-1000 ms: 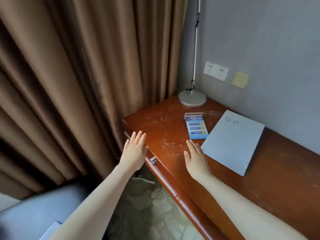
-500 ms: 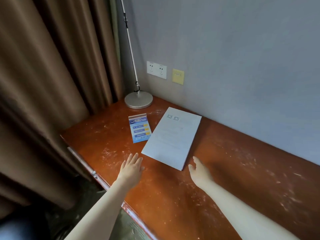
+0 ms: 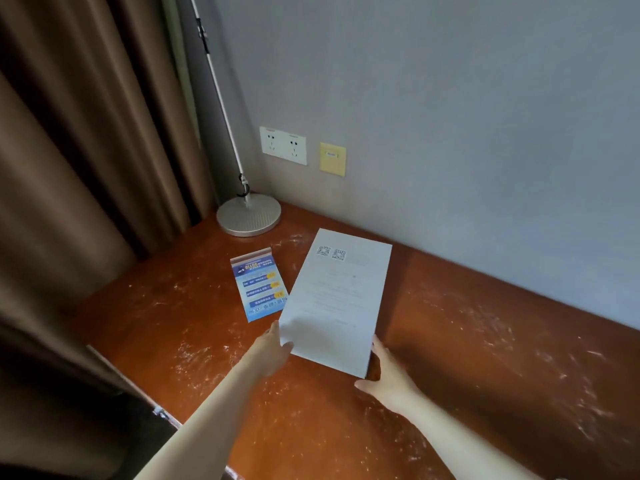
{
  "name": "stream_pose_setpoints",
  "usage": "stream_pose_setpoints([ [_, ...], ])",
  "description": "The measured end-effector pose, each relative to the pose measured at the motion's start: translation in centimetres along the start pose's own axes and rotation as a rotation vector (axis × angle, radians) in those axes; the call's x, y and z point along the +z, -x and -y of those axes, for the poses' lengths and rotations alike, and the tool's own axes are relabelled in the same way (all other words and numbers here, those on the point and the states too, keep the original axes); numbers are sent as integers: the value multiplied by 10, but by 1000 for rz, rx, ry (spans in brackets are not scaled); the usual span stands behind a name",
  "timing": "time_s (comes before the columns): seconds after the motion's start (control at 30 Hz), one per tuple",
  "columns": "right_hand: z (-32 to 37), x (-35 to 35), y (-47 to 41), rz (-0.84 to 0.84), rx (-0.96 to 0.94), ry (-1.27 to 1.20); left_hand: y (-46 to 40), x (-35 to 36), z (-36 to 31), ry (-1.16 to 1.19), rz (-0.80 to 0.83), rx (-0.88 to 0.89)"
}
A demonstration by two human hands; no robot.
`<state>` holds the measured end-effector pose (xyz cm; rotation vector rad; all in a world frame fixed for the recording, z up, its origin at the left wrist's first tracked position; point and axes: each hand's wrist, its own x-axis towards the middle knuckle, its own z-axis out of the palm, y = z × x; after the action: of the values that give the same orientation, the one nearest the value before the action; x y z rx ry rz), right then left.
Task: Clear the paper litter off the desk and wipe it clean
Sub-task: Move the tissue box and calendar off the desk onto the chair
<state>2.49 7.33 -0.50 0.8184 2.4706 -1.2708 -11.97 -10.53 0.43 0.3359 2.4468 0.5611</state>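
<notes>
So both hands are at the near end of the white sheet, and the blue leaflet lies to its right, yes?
Not quite: in the head view the blue leaflet lies left of the white sheet. Both hands, left and right, are at its near end.

Brown curtain [image 3: 86, 161] hanging at the left, folds reaching down past the corner. Grey wall [image 3: 450, 98] behind. Lamp [image 3: 248, 216] standing in the corner just right of the curtain: round silver base, thin white pole slanting up and leftward out of view. Double white socket [image 3: 283, 145] on the wall, right of the lamp pole and above the base. Small yellow plate [image 3: 332, 159] just right of the socket.
</notes>
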Motion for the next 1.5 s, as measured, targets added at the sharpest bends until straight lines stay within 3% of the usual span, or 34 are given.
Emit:
stream_pose_setpoints([
  [0.17, -1, 14, -7, -54, 41, -101, -23, -6, -7, 159, 70, 20],
  [0.27, 5, 22, -9, -100, 74, -204, -33, -11, -7, 343, 8, -47],
  [0.43, 20, 30, -13, -154, 112, -460, -37, -12, 0, 539, 54, -132],
  [0.63, 31, 10, -17, -196, 114, -827, -30, -25, -6, 620, -99, -63],
  [0.83, 61, -43, -17, -282, -183, -674, -15, -76, -53, 735, -336, 179],
  [0.97, 85, -83, -24, -365, -330, -793, -1, -102, -90, 854, -409, 383],
  [1.1, 109, -129, -23, -505, -460, -718, 17, -128, -122, 1047, -285, 485],
  [1.3, 133, -178, 3, -630, -689, -624, 34, -163, -150, 1144, -261, 683],
  [1.5, 105, -153, 12, -587, -651, -491, 30, -132, -133, 1197, -94, 593],
])
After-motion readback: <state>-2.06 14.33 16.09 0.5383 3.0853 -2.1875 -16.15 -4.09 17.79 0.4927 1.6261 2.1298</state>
